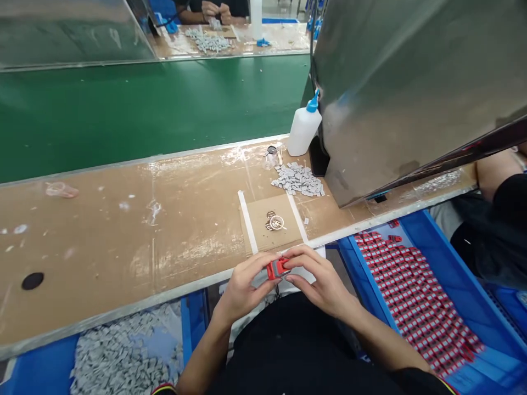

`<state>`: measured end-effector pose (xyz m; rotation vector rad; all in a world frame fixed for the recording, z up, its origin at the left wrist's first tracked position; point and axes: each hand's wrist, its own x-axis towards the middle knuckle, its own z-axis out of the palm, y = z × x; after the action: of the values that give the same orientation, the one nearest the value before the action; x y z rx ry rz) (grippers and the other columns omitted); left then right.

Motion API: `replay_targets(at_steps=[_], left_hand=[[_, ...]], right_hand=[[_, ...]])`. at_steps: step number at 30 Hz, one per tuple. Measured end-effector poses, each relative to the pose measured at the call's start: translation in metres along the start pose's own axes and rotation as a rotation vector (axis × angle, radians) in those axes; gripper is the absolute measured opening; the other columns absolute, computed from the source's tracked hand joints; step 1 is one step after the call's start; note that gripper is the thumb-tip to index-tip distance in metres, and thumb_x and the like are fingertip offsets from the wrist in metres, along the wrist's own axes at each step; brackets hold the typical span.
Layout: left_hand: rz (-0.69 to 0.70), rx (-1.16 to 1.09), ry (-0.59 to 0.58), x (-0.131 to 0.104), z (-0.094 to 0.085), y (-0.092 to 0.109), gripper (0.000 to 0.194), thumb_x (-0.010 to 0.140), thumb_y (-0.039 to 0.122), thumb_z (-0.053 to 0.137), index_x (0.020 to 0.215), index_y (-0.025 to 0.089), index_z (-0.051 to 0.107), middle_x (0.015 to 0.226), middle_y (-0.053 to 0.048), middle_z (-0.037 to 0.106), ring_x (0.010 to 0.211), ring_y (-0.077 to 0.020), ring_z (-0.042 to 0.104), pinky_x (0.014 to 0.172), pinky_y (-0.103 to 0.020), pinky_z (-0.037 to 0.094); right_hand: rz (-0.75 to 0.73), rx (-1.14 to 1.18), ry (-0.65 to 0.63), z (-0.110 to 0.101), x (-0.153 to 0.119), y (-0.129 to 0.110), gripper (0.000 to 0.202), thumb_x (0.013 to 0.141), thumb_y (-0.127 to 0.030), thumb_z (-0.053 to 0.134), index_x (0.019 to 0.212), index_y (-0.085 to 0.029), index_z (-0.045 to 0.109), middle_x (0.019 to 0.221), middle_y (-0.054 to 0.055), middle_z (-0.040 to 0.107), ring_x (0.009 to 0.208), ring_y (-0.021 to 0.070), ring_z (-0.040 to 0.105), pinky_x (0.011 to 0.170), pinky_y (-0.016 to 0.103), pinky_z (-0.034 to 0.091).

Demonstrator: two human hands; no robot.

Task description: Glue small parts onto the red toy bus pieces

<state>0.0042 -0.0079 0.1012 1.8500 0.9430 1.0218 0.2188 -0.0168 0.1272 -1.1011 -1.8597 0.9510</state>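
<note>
A small red part with a grey section (277, 268) is held between both hands, just in front of the table's near edge. My left hand (248, 282) pinches its left side with thumb and fingers. From the right, the fingertips of my right hand (315, 277) close on the other side of the same part. Beyond the hands, a cardboard square (263, 219) is taped to the table, with a small round clear dish (277, 222) and dark bits on it. A pile of flat grey pieces (300, 179) lies behind the cardboard.
A white bottle with a blue tip (303, 130) stands beside a large metal panel (403, 93). Blue bins hold red parts (411, 296) at right and grey pieces (123, 351) at lower left. Across the green belt (185, 104) are another person's hands (217, 11).
</note>
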Motion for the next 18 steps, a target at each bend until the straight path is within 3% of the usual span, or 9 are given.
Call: replay_targets(at_steps=[4,8,11,14,16,18], left_hand=[[0.063,0.028,-0.037,0.003,0.005,-0.001,0.033,0.094,0.021,0.068,0.127,0.02,0.067,0.107,-0.012,0.079,0.096,-0.0237,0.077,0.083,-0.032,0.063],[0.084,0.029,-0.101,0.011,0.029,-0.001,0.036,0.094,0.019,0.067,0.13,0.024,0.067,0.113,-0.012,0.079,0.099,-0.0247,0.077,0.087,-0.032,0.063],[0.013,0.013,-0.201,0.019,0.047,-0.008,0.048,0.09,0.027,0.073,0.137,0.029,0.064,0.118,-0.01,0.08,0.101,-0.026,0.078,0.089,-0.033,0.064],[-0.167,-0.051,-0.374,0.022,0.051,-0.02,0.062,0.09,0.036,0.072,0.149,0.032,0.053,0.112,-0.007,0.082,0.092,-0.0237,0.079,0.086,-0.032,0.065],[-0.261,-0.073,-0.387,0.019,0.045,-0.029,0.055,0.091,0.04,0.07,0.144,0.033,0.06,0.113,-0.007,0.082,0.087,-0.0228,0.078,0.087,-0.032,0.064],[-0.362,-0.092,-0.347,0.013,0.036,-0.036,0.047,0.091,0.046,0.069,0.136,0.035,0.067,0.108,-0.005,0.083,0.088,-0.0237,0.077,0.087,-0.032,0.064]], right_hand=[[-0.058,-0.158,-0.086,-0.007,0.003,-0.003,0.012,0.102,-0.019,0.053,0.094,-0.021,0.061,0.101,0.009,0.067,0.091,0.0205,0.065,0.079,0.032,0.054],[-0.023,-0.224,-0.011,-0.013,-0.018,-0.002,0.022,0.102,-0.018,0.047,0.082,-0.021,0.053,0.088,0.007,0.062,0.082,0.0191,0.059,0.072,0.029,0.05],[0.039,-0.136,0.041,-0.038,-0.042,0.017,0.022,0.103,-0.025,0.052,0.082,-0.02,0.056,0.09,0.006,0.065,0.083,0.017,0.063,0.073,0.027,0.051],[0.134,-0.213,0.116,-0.103,-0.061,0.055,0.026,0.101,-0.029,0.059,0.077,-0.019,0.06,0.081,0.003,0.069,0.075,0.0151,0.067,0.069,0.026,0.052],[0.374,-0.511,0.386,-0.167,-0.065,0.085,0.028,0.095,-0.027,0.067,0.069,-0.019,0.06,0.069,0.0,0.066,0.065,0.0143,0.064,0.063,0.025,0.05],[0.485,-0.628,0.574,-0.233,-0.059,0.115,0.031,0.095,-0.023,0.066,0.065,-0.018,0.056,0.069,0.002,0.064,0.066,0.0155,0.062,0.062,0.027,0.047]])
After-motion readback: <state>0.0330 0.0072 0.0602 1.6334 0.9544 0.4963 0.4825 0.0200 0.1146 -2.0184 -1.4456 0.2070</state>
